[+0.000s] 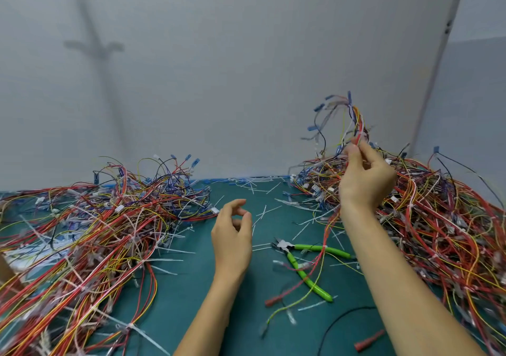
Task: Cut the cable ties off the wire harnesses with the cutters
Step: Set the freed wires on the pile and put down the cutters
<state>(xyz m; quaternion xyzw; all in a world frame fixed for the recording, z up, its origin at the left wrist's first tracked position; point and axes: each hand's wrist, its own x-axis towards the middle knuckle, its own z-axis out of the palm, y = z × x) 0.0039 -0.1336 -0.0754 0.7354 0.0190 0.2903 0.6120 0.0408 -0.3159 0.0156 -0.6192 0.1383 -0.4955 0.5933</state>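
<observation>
The right hand (pixel 364 180) pinched 1 wire harness (pixel 353 120), held up above the right pile (pixel 438 218) by the table's (pixel 186 301) right edge. The left hand (pixel 232 240) hung loose and held nothing. The green cutters (pixel 297 266) lay alone mid-table. Many cut ties (pixel 253 188) lay about, but the 2 piles looked far from done.

Green-handled cutters (pixel 299 270) lay flat on the table (pixel 191 287), handles spread wide, jaws pointing up-left. A tangled heap of red, yellow and blue harnesses (pixel 95 232) sprawled on the left, and a second heap (pixel 443 218) on the right. One harness (pixel 356 125) stood up above that heap, pinched in the right hand (pixel 367 180). Cut white ties (pixel 257 188) littered the table between.
</observation>
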